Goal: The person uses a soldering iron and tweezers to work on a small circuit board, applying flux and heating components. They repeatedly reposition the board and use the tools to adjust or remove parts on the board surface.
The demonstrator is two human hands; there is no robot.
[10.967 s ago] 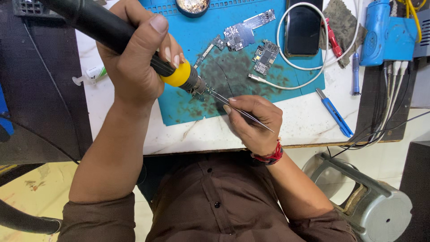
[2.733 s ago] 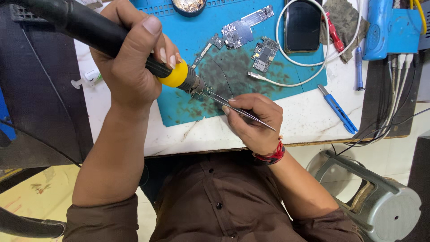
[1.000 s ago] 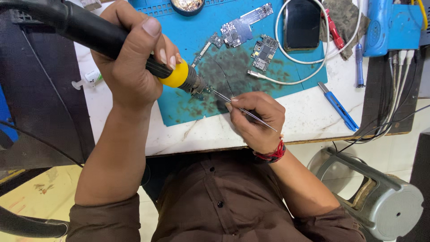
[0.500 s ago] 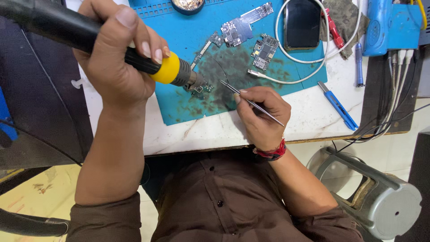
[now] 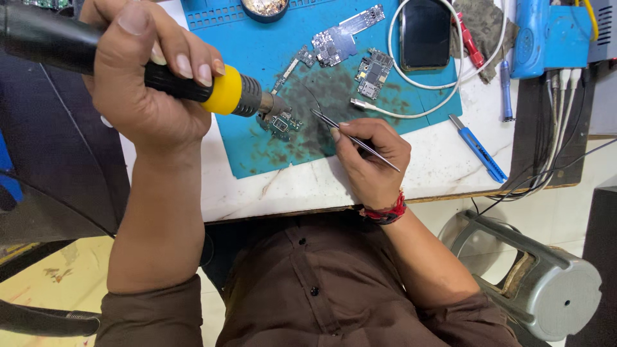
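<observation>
So compared with a second back, my right hand (image 5: 371,164) has pulled its thin metal tweezers (image 5: 355,139) off the small dark circuit board (image 5: 281,124); their tips now sit apart from it, just to its right. The left hand (image 5: 144,83) has come in bigger and closer to the camera, and the metal nozzle of the black hot-air handle with the yellow collar (image 5: 222,93) is right at the board's upper left edge.

The surface is a stained blue work mat (image 5: 257,148) on a scuffed white tabletop (image 5: 437,170). Further up the mat lie a silver shielded board (image 5: 334,45) and another small board (image 5: 374,67), with a black phone (image 5: 425,32) ringed by a white cable (image 5: 411,109). A blue utility knife (image 5: 479,149) lies off the mat, and a grey metal stool (image 5: 533,283) stands on the pale floor.

Left hand's a full fist wrapped around the handle, thumb on top. Right hand's curled, pinching the tweezers pen-style.
</observation>
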